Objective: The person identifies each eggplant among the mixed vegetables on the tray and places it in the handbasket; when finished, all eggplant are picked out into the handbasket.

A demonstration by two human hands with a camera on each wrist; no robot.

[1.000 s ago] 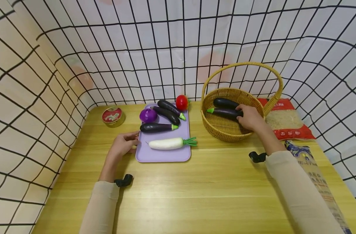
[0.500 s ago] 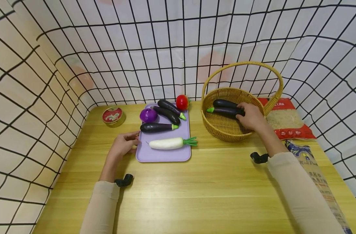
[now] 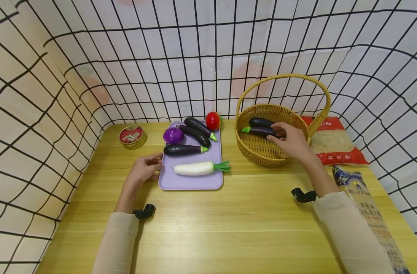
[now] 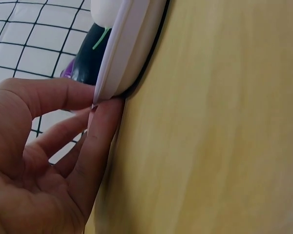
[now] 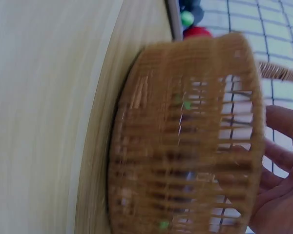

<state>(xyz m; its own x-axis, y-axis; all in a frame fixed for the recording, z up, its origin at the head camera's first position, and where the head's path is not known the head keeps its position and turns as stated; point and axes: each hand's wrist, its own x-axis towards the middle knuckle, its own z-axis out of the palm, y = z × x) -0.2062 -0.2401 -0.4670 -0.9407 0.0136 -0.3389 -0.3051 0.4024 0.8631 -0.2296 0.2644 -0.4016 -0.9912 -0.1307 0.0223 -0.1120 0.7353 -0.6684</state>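
My left hand point(image 3: 144, 170) pinches the left rim of a lilac tray point(image 3: 191, 184); the left wrist view shows the thumb above the rim and fingertips below. On the tray lie a white radish point(image 3: 194, 168) with green stalks, a purple onion point(image 3: 173, 136), a red tomato point(image 3: 213, 120) and three eggplants, the nearest an eggplant point(image 3: 182, 149) with a green cap. My right hand point(image 3: 292, 142) hovers over the wicker basket point(image 3: 263, 160), fingers relaxed and spread from the thumb. Beside its fingertips, inside the basket, lie a green-capped eggplant point(image 3: 261, 131) and another dark eggplant point(image 3: 260, 122).
A round tin point(image 3: 132, 137) with a red lid stands at the left. Right of the basket lie a red-and-clear food bag point(image 3: 333, 140) and a long blue-and-tan package point(image 3: 369, 213). The basket's tall handle point(image 3: 287, 76) arches above it. Grid-patterned cloth encloses the table's back and sides.
My right hand has drawn up and back from the eggplants in the basket, its fingers parting. The left hand stays at the tray's rim.
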